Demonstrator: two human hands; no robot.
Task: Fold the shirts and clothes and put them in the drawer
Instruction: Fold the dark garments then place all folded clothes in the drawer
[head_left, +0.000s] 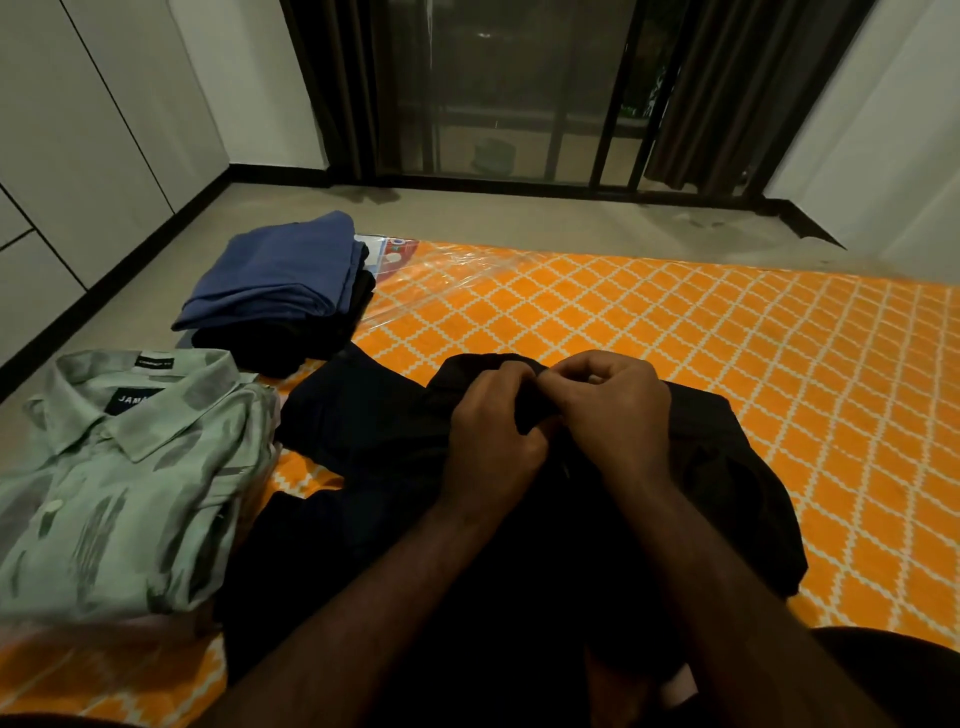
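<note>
A black garment (717, 467) lies spread on the orange patterned mattress (727, 338) right in front of me. My left hand (493, 436) and my right hand (618, 410) meet at its top edge, fingers curled, both pinching the dark cloth close together. To the left, a folded pale green patterned shirt (119, 483) sits on top of other folded clothes. Behind it stands a pile with a folded blue garment (280, 275) over black ones. No drawer is visible.
White cabinet doors (78, 130) line the left wall. A dark barred window with brown curtains (519, 93) fills the far wall. Bare grey floor (571, 218) lies between the mattress and window. Clear plastic wrap (441, 280) covers the mattress's far left corner.
</note>
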